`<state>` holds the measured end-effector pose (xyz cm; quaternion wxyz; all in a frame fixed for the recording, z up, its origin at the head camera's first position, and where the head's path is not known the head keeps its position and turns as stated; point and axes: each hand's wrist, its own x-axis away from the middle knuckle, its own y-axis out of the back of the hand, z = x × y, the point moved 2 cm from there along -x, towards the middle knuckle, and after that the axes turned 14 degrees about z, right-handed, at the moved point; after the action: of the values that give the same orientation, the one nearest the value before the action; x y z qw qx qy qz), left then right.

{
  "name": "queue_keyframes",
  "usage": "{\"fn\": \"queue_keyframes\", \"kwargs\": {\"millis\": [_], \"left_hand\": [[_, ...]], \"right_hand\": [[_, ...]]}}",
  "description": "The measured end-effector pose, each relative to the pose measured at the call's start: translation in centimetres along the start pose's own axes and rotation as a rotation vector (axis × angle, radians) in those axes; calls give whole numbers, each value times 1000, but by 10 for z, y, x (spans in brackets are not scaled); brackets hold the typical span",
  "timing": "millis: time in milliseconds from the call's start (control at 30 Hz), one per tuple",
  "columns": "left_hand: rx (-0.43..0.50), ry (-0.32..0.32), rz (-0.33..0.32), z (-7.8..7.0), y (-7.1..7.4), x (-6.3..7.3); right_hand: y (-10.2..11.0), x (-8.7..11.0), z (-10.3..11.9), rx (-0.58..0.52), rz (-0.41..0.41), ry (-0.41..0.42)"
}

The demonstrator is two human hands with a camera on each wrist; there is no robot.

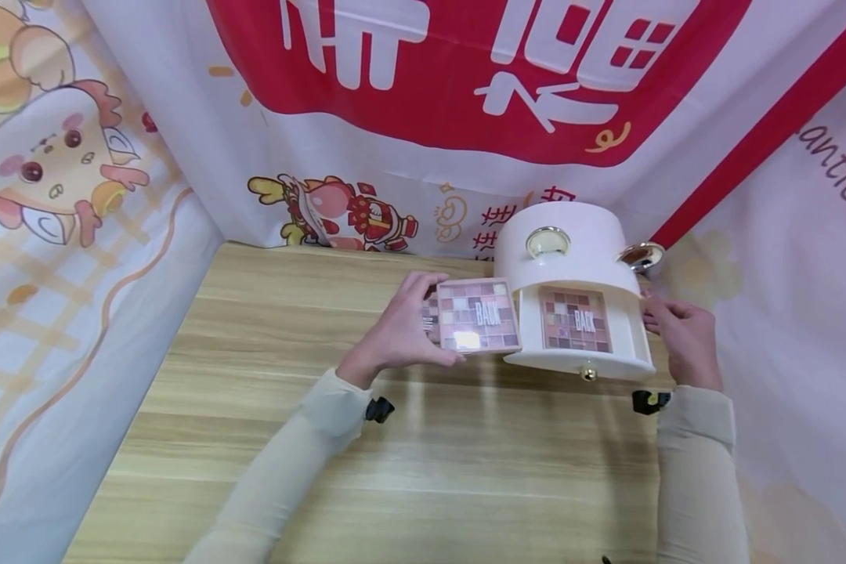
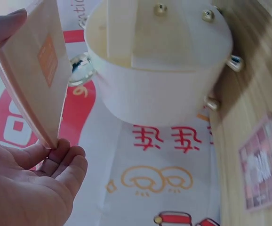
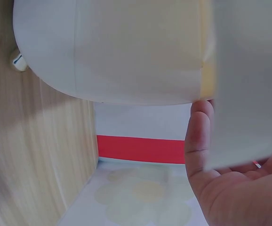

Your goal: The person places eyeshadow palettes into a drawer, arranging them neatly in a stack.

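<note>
My left hand (image 1: 402,325) grips an eyeshadow palette (image 1: 479,316) by its edges, just left of a white storage box (image 1: 564,235). In the left wrist view the palette's pale back shows, between the thumb and fingers. The box's upper drawer (image 1: 627,366) is pulled out, and another palette (image 1: 575,321) lies in it. My right hand (image 1: 687,337) holds the drawer at its right side; in the right wrist view a pale panel covers part of this hand. A third palette (image 2: 263,162) lies on the table below my left hand.
The box has a round gold-rimmed handle (image 1: 548,241) facing up, a second gold piece (image 1: 641,256) at its right, and small gold feet (image 2: 235,63). It stands at the back right of the wooden table (image 1: 289,345), close to printed cloth walls (image 1: 451,180).
</note>
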<state>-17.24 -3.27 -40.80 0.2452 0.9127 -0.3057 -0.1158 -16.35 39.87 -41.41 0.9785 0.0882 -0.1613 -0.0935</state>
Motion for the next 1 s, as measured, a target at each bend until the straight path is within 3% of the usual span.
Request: {"fn": "queue_keyframes", "kwargs": {"millis": [433,633,1000], "left_hand": [[-76,3,66,-22,-17,-30],[-67,13,107,-31,-25,-41],[-96,20,124,-46,-41,-58]], "right_hand": [[-1,0,-2,-60,-7,70],[-1,0,-3,-75,-6,87],[1,0,-2,-83,3,84]]}}
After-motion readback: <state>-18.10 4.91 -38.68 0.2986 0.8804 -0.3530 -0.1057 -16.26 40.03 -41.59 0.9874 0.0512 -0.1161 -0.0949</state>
